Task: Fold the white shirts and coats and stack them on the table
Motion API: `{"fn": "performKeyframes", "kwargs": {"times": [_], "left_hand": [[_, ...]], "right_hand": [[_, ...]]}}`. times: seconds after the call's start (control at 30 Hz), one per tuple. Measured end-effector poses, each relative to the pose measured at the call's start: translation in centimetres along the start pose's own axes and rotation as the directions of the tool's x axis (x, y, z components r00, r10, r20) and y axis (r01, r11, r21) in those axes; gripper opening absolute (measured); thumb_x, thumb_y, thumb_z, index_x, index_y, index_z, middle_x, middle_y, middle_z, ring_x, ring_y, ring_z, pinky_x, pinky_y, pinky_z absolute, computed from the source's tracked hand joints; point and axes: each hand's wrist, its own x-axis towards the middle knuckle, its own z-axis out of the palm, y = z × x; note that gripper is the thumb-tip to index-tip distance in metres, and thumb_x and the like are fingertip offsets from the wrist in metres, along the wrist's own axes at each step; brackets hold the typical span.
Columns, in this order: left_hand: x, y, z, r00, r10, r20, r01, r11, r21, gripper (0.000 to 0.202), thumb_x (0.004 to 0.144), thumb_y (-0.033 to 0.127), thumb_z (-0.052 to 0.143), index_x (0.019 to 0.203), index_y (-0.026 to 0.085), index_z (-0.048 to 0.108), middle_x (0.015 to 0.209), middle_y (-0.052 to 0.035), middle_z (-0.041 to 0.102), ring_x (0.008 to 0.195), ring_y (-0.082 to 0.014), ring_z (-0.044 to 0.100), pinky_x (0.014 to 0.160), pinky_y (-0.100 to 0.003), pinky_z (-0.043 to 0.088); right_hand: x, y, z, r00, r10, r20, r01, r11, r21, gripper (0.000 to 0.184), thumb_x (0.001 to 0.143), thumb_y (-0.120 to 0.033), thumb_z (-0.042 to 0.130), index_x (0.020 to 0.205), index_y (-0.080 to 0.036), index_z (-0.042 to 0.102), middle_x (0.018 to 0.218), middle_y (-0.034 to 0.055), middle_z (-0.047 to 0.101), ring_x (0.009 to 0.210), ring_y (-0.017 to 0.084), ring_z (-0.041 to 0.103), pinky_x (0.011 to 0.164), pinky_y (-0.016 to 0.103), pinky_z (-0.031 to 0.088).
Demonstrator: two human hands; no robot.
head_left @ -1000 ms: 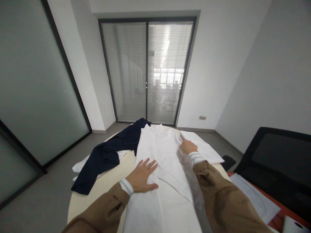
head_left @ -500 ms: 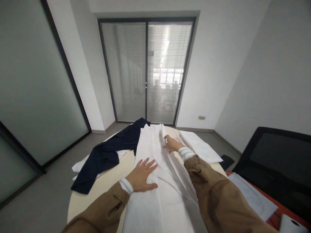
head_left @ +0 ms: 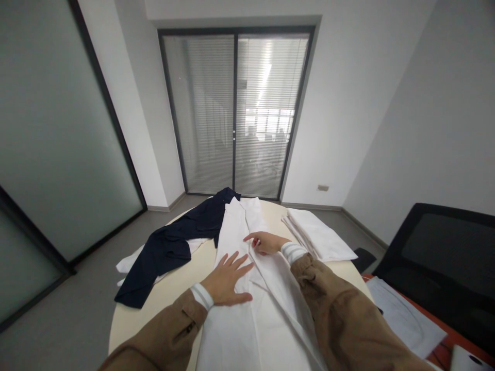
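Note:
A long white garment (head_left: pixel 247 309) lies stretched along a round pale table (head_left: pixel 170 293), its right side folded over toward the middle. My left hand (head_left: pixel 228 281) rests flat on its left part with fingers spread, holding nothing. Just beyond it, my right hand (head_left: pixel 265 241) lies on the folded edge, index finger pointing left and the other fingers curled; whether it pinches cloth is unclear. Both arms wear tan sleeves with striped white cuffs.
A dark navy garment (head_left: pixel 174 242) sprawls over the table's far left, on top of white cloth. A folded white stack (head_left: pixel 320 234) sits at the far right. A black chair (head_left: pixel 444 257) and an orange surface with white sheets (head_left: pixel 410 317) are at right. Glass doors stand beyond.
My right hand has swept from the garment's right edge leftward to the middle, carrying that side over into a fold. My left hand has stayed pressed in place.

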Motion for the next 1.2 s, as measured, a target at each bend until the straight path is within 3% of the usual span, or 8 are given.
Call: {"fn": "performKeyframes", "kwargs": {"times": [0.17, 0.5, 0.67, 0.77, 0.87, 0.97, 1.1, 1.2], "left_hand": [[0.0, -0.1, -0.1, 1.0, 0.007, 0.0, -0.007, 1.0, -0.005, 0.092, 0.081, 0.073, 0.056, 0.156, 0.034, 0.021, 0.163, -0.01, 0.023, 0.149, -0.0416, 0.014, 0.116, -0.067, 0.014], [-0.1, 0.1, -0.4, 1.0, 0.026, 0.0, -0.026, 1.0, -0.009, 0.086, 0.082, 0.07, 0.058, 0.155, 0.037, 0.026, 0.164, -0.011, 0.021, 0.148, -0.0436, 0.016, 0.114, -0.068, 0.015], [-0.1, 0.4, -0.7, 0.998, 0.056, -0.003, -0.056, 0.998, -0.011, 0.088, 0.083, 0.064, 0.061, 0.156, 0.035, 0.022, 0.163, -0.0118, 0.023, 0.148, -0.042, 0.018, 0.116, -0.063, 0.02], [0.0, 0.6, -0.9, 0.998, 0.068, -0.007, -0.068, 0.998, -0.014, 0.093, 0.083, 0.062, 0.062, 0.158, 0.033, 0.015, 0.162, -0.0139, 0.024, 0.147, -0.0415, 0.021, 0.116, -0.062, 0.022], [0.0, 0.9, -1.1, 0.995, 0.103, -0.016, -0.103, 0.995, -0.011, 0.087, 0.083, 0.057, 0.064, 0.156, 0.032, 0.023, 0.159, -0.0134, 0.031, 0.146, -0.0405, 0.027, 0.116, -0.059, 0.024], [0.0, 1.1, -1.3, 0.989, 0.144, -0.036, -0.145, 0.989, -0.02, 0.071, 0.084, 0.051, 0.065, 0.148, 0.033, 0.041, 0.152, -0.0102, 0.044, 0.143, -0.0383, 0.033, 0.115, -0.056, 0.027], [0.0, 1.5, -1.5, 0.986, 0.151, -0.075, -0.153, 0.988, -0.018, 0.061, 0.083, 0.048, 0.068, 0.139, 0.028, 0.052, 0.141, -0.01, 0.054, 0.136, -0.0364, 0.041, 0.113, -0.054, 0.032], [0.0, 2.5, -2.0, 0.985, 0.136, -0.109, -0.135, 0.991, 0.014, 0.057, 0.082, 0.041, 0.072, 0.135, 0.028, 0.056, 0.128, -0.0099, 0.059, 0.12, -0.0308, 0.054, 0.104, -0.046, 0.043]], "right_hand": [[-0.5, 0.4, -0.3, 0.985, -0.169, 0.03, 0.17, 0.941, -0.293, 0.05, 0.077, -0.011, 0.063, 0.125, -0.023, 0.066, 0.091, 0.0025, 0.071, 0.081, 0.015, 0.064, 0.079, 0.025, 0.047], [-0.9, 0.3, 0.0, 0.984, -0.174, 0.033, 0.169, 0.87, -0.463, 0.033, 0.087, -0.024, 0.06, 0.119, -0.028, 0.066, 0.089, 0.0029, 0.072, 0.084, 0.02, 0.067, 0.076, 0.029, 0.044], [-0.7, -0.2, 0.0, 0.988, -0.103, -0.115, 0.021, 0.828, -0.561, 0.023, 0.093, -0.034, 0.053, 0.111, -0.024, 0.064, 0.095, 0.009, 0.072, 0.085, 0.025, 0.068, 0.074, 0.031, 0.045], [-0.2, -0.4, 0.2, 0.972, -0.078, -0.221, -0.059, 0.83, -0.555, 0.029, 0.098, -0.034, 0.043, 0.117, -0.019, 0.059, 0.099, 0.0154, 0.071, 0.087, 0.028, 0.068, 0.075, 0.035, 0.046], [0.1, -0.2, 0.8, 0.966, -0.068, -0.25, -0.079, 0.844, -0.531, 0.027, 0.097, -0.03, 0.046, 0.116, -0.016, 0.059, 0.101, 0.0176, 0.07, 0.09, 0.028, 0.067, 0.077, 0.036, 0.046], [0.0, 0.4, 1.2, 0.973, -0.111, -0.201, -0.004, 0.867, -0.498, 0.029, 0.093, -0.022, 0.051, 0.12, -0.017, 0.058, 0.105, 0.0134, 0.07, 0.093, 0.025, 0.067, 0.081, 0.033, 0.046], [-0.5, 1.8, 1.0, 0.971, -0.209, -0.115, 0.14, 0.888, -0.438, 0.05, 0.087, -0.016, 0.058, 0.136, -0.017, 0.05, 0.105, 0.0081, 0.069, 0.091, 0.019, 0.065, 0.084, 0.028, 0.046], [-0.8, 2.7, 1.3, 0.953, -0.276, -0.122, 0.211, 0.898, -0.385, 0.043, 0.086, -0.018, 0.06, 0.129, -0.017, 0.057, 0.106, 0.0083, 0.066, 0.087, 0.018, 0.063, 0.084, 0.029, 0.047]]}}
